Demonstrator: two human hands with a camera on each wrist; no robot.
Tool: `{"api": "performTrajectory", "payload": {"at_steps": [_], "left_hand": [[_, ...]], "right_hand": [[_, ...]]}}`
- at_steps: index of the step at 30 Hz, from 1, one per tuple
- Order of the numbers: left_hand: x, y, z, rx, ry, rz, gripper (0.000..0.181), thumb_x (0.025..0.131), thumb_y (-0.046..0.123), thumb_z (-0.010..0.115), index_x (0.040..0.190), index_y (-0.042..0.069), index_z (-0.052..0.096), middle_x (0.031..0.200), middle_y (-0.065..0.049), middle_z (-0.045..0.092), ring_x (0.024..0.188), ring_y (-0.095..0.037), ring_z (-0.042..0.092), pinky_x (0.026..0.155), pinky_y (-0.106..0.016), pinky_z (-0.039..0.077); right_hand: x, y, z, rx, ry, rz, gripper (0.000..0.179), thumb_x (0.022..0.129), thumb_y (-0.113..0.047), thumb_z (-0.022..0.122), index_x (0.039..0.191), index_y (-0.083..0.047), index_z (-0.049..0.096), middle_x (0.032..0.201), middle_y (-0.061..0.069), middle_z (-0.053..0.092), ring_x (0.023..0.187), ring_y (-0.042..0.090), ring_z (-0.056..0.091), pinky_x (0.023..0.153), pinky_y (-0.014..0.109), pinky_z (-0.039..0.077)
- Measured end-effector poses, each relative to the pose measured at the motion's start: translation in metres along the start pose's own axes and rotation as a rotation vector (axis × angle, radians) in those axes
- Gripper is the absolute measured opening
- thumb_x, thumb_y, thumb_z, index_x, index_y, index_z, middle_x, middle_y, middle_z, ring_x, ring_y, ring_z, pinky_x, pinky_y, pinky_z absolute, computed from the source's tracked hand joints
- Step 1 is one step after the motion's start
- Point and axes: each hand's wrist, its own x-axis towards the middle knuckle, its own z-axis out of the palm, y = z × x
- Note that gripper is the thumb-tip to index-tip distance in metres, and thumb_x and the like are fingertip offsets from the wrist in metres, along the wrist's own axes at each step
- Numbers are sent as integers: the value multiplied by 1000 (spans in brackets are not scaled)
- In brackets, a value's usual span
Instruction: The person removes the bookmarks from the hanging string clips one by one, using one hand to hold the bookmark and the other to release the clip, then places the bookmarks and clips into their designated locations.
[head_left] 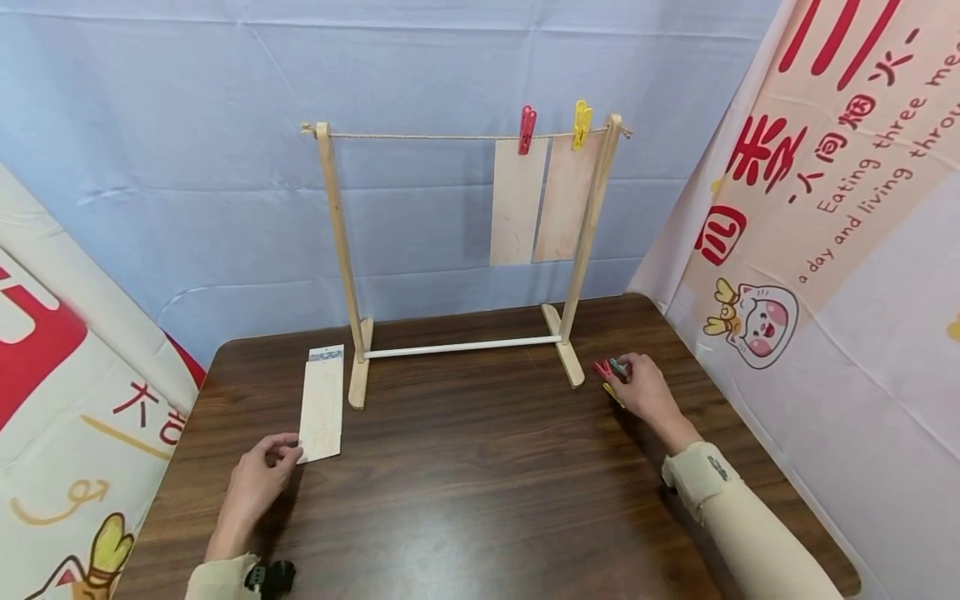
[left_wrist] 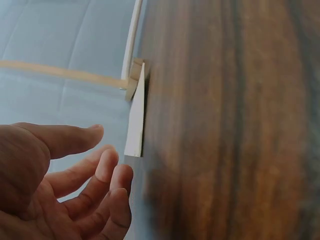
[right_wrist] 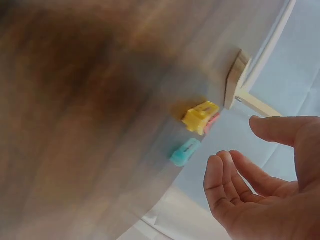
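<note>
At the left of the table lies a small stack of pale rectangular cards (head_left: 322, 408), with a blue-patterned strip at its far end. My left hand (head_left: 262, 475) is at the stack's near left corner, its thumb and fingers parted around nothing in the left wrist view. On the right, a pink clothespin (head_left: 603, 369), a yellow clothespin (right_wrist: 200, 116) and a teal clothespin (right_wrist: 185, 152) lie close together on the table. My right hand (head_left: 642, 388) hovers beside them, fingers loosely bent and thumb apart, holding nothing in the right wrist view.
A wooden rack (head_left: 342, 242) stands at the back, with a string (head_left: 420, 137) along its top and a white rod (head_left: 461, 347) low down. Two pale cards hang at its right, under a red clothespin (head_left: 527, 130) and a yellow one. Cloth backdrops surround the brown table (head_left: 480, 467).
</note>
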Motion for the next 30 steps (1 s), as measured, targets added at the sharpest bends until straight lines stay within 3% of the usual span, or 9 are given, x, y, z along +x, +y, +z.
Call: {"api": "performTrajectory", "payload": {"at_steps": [9, 18, 30], "left_hand": [[6, 20, -2, -4, -14, 63, 37, 99, 33, 65, 130, 11, 64, 110, -11, 67, 96, -26, 64, 69, -33, 47], [13, 48, 0, -38, -13, 186, 35, 100, 32, 63, 129, 12, 65, 108, -9, 69, 103, -29, 65, 79, -39, 49], [24, 87, 8, -102, -32, 316, 33, 100, 30, 64, 128, 13, 64, 113, -8, 67, 106, -27, 65, 86, -41, 52]], "right_hand": [[11, -19, -14, 73, 24, -44, 40, 95, -17, 68, 126, 6, 59, 103, 23, 60, 90, 34, 57, 78, 48, 49], [22, -37, -26, 118, 93, -147, 37, 95, -16, 68, 126, 2, 59, 108, 22, 60, 95, 36, 61, 82, 49, 50], [35, -66, -42, 138, 167, -262, 35, 94, -15, 70, 123, 2, 61, 105, 21, 62, 91, 32, 62, 80, 45, 50]]}}
